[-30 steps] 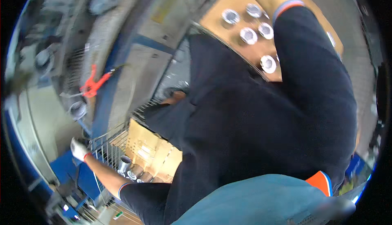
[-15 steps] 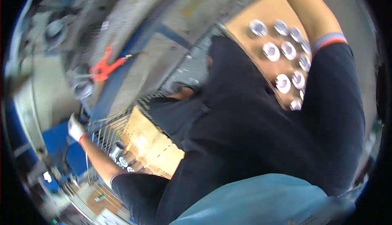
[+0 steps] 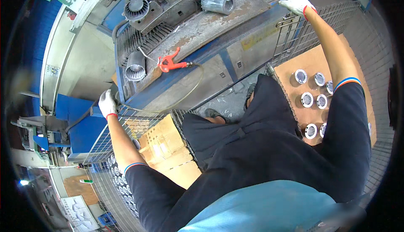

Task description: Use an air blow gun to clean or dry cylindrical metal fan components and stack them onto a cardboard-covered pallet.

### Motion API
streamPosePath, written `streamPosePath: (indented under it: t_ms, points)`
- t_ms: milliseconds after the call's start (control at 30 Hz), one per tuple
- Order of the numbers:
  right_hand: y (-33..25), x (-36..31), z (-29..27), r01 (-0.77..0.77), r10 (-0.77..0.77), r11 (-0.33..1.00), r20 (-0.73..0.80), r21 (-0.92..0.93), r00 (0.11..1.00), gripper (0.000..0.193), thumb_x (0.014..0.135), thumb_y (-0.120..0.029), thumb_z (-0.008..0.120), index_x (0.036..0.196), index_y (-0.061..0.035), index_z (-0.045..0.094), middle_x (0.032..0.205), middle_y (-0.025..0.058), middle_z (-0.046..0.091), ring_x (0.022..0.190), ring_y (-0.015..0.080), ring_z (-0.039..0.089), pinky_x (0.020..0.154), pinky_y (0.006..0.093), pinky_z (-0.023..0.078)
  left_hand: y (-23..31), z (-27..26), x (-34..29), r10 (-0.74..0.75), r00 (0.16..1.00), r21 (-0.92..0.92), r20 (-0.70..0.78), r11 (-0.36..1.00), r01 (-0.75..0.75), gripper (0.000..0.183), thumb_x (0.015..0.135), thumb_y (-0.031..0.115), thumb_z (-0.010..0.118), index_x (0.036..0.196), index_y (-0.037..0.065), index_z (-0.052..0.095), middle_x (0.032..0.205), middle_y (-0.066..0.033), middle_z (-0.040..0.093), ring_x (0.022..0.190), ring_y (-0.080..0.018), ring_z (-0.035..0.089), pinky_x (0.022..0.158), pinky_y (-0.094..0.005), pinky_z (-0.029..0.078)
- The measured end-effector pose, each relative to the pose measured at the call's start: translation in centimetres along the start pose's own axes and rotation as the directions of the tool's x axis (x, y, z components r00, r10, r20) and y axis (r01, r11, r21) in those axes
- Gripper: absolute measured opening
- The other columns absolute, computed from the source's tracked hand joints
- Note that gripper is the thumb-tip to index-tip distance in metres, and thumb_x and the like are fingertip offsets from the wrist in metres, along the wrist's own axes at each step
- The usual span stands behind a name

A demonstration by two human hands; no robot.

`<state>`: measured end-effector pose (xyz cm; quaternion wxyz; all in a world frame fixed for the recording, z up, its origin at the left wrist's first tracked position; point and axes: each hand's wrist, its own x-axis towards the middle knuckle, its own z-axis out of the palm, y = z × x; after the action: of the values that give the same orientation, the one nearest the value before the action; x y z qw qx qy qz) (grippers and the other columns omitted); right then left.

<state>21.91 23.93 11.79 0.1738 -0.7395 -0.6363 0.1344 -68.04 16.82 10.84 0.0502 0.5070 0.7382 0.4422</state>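
Observation:
My left hand (image 3: 107, 103), in a white glove with a red cuff, is at the machine's left front corner, by the wire cage rim. Its fingers are curled in; what they close on, if anything, is hidden. My right hand (image 3: 296, 3), gloved alike, is at the machine's right end, above the corner of the right wire cage (image 3: 290, 29). Those fingers are bent together, and what lies under them is hidden. Between my hands, a red air blow gun (image 3: 170, 62) lies on the metal ledge, near a ribbed metal housing (image 3: 135, 66).
Another ribbed housing (image 3: 218, 3) lies on the machine bed; a round finned part (image 3: 137, 9) sits farther left. Several grille-topped parts (image 3: 307, 100) stand on cardboard at right. The left wire cage (image 3: 99, 148) holds cardboard (image 3: 162, 141) and several round parts (image 3: 120, 181). A hose hangs in front.
My view has swung and steadied from blur, bringing more of the machine into sight. My right hand, formerly beyond the picture's top edge, now shows. My left hand remains near the machine's left corner.

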Motion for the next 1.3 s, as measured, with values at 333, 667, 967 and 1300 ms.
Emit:
streamPosePath:
  t_ms: [333, 667, 967, 1300]
  points:
    - [-12.2, -1.2, -0.4, 0.274, -0.38, 0.913, -0.382, -0.303, 0.842, 0.043, 0.092, -0.031, 0.06, 0.129, -0.0117, 0.069, 0.113, 0.0226, 0.075, 0.106, 0.0433, 0.07, 0.094, 0.0504, 0.056, 8.8, 2.7, -11.7, 0.01, 0.891, -0.414, -0.455, 0.883, -0.221, 0.032, 0.102, 0.02, 0.071, 0.124, -0.003, 0.071, 0.112, -0.0124, 0.075, 0.095, -0.0178, 0.068, 0.087, -0.0343, 0.056]
    - [-25.5, 3.6, 7.1, 0.22, -0.211, 0.901, 0.065, -0.374, 0.975, 0.047, 0.076, -0.04, 0.081, 0.113, -0.0103, 0.08, 0.11, 0.0137, 0.079, 0.1, 0.0312, 0.076, 0.088, 0.0446, 0.059, 19.3, 18.3, -22.9, 0.049, 0.962, -0.345, 0.268, 0.938, 0.048, 0.043, 0.096, 0.031, 0.078, 0.126, 0.002, 0.068, 0.103, -0.0089, 0.077, 0.093, -0.0183, 0.071, 0.089, -0.0347, 0.053]
    - [-20.2, -6.0, 5.0, 0.383, -0.396, 0.918, -0.258, -0.1, 0.881, 0.102, 0.073, -0.058, 0.084, 0.151, -0.0007, 0.049, 0.143, 0.0251, 0.062, 0.132, 0.0387, 0.061, 0.11, 0.0442, 0.05, 20.0, 20.4, -24.7, 0.061, 0.987, -0.549, -0.146, 0.825, -0.132, 0.036, 0.1, 0.014, 0.072, 0.132, 0.002, 0.06, 0.109, -0.01, 0.073, 0.091, -0.0156, 0.07, 0.088, -0.0322, 0.054]
    - [-2.9, -28.6, 6.6, 0.018, 0.085, 0.846, -0.167, 0.533, 0.982, 0.084, 0.067, -0.037, 0.095, 0.135, -0.0006, 0.061, 0.119, 0.0167, 0.072, 0.109, 0.0279, 0.07, 0.098, 0.0382, 0.056, 29.8, 20.7, -33.3, 0.521, 0.559, -0.525, 0.645, 0.834, -0.171, 0.053, 0.097, 0.046, 0.072, 0.138, 0.015, 0.063, 0.108, -0.0194, 0.077, 0.1, -0.0375, 0.076, 0.089, -0.0434, 0.058]
